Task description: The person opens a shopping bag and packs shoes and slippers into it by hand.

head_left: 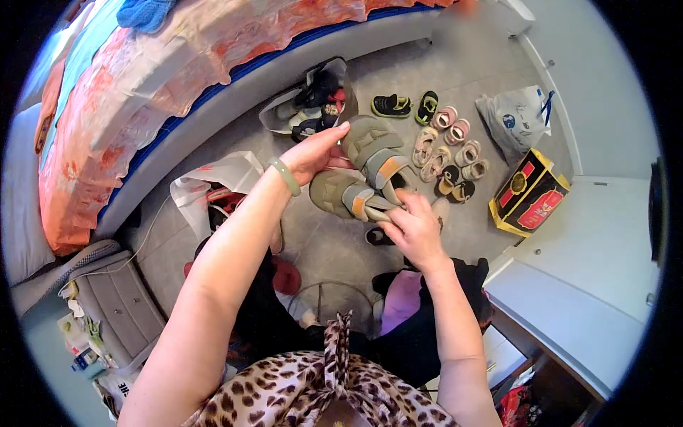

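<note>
A pair of small olive-green shoes with grey straps and orange patches is held up over the floor, the upper shoe (370,142) overlapping the lower shoe (331,193). My left hand (319,158), a pale green bangle (285,177) at its wrist, supports them near the toe ends, with part of its fingers hidden behind the shoes. At the heel openings, my right hand (417,231) is closed on the pair, thumb and fingers pinching the heels together. A dark shoe (379,236) lies partly hidden below my right hand.
Several small pairs stand on the tiles, including black-and-green shoes (391,106) and pink shoes (457,130). An open bag of shoes (284,114) sits by the bed (163,78). Another white bag (196,186) lies left. A grey-white bag (514,117) and black-red box (528,196) stand right, near white cabinets (590,235).
</note>
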The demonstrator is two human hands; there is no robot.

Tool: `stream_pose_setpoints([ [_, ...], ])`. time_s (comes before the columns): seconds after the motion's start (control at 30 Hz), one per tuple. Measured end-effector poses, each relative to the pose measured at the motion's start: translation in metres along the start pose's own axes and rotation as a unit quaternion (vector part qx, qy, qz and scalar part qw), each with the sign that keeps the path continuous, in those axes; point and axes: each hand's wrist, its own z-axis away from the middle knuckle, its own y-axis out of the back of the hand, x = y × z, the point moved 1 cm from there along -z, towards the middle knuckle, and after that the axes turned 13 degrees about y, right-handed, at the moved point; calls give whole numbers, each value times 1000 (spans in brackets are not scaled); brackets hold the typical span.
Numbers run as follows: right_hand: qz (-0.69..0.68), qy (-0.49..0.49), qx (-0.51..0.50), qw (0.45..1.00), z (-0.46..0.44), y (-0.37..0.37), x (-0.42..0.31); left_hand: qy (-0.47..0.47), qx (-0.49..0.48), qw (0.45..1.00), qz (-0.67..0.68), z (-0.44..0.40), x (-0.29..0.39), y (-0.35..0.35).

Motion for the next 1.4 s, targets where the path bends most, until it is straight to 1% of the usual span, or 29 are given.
stream_pose_setpoints([
  [0.07,-12,-18,-21,1000,2,-1,1,2,-24,1000,-10,-5,-4,2],
  [0.17,-40,-35,-55,997,4,-4,2,43,-16,999,21,-9,-9,7],
  [0.2,-50,-45,-66,996,7,-7,3,45,-8,999,-1,-8,-10,9],
  [0.23,-52,-29,-74,995,11,-18,4,67,43,996,-48,-7,-10,14],
  [0.27,-75,-40,-75,994,11,-22,-1,88,90,987,-97,-8,-11,19],
  [0.33,-112,-64,-133,983,14,-36,-15,114,234,935,-240,0,-5,13],
  [0.37,-128,-74,-130,980,22,-48,-19,11,283,889,-359,-10,-16,39],
  [0.4,-145,-79,-127,978,34,-65,-19,-96,325,818,-465,-22,-26,60],
  [0.47,-148,-122,-148,970,62,-106,-17,-167,344,810,-445,-17,-23,59],
  [0.5,-147,-139,-158,966,74,-127,-14,-92,299,870,-382,-2,-11,41],
  [0.53,-133,-156,-175,963,84,-148,-11,-89,279,892,-344,10,-3,26],
  [0.6,-107,-186,-210,954,96,-188,-5,-144,247,898,-333,18,3,20],
  [0.67,-73,-216,-201,953,97,-222,-2,-143,252,904,-315,37,12,-6],
  [0.73,-58,-239,-179,952,97,-256,5,-137,241,913,-299,38,14,-5],
  [0.83,-45,-262,-243,933,96,-289,8,-139,244,916,-286,35,15,-5],
  [0.9,-82,-267,-255,926,100,-298,12,-133,230,919,-292,36,15,-6],
  [0.93,-99,-268,-259,923,99,-299,16,-132,223,920,-295,37,16,-6],
  [1.03,-136,-308,-218,916,89,-269,42,-147,223,924,-274,41,18,-7],
  [1.1,-78,-400,-84,909,100,-238,69,-153,228,926,-261,43,20,-8],
  [1.13,-11,-495,7,869,102,-210,91,-155,231,927,-252,44,20,-7],
  [1.17,42,-517,31,854,116,-211,106,-157,230,928,-248,43,20,-8],
  [1.2,48,-524,33,850,124,-211,120,-154,227,929,-250,41,19,-8],
  [1.27,40,-545,-49,836,118,-205,130,-146,219,930,-257,37,17,-8],
  [1.37,42,-591,-84,801,105,-207,139,-135,216,933,-254,32,17,-8],
  [1.4,57,-597,-68,798,103,-209,137,-136,218,933,-251,31,18,-9],
])
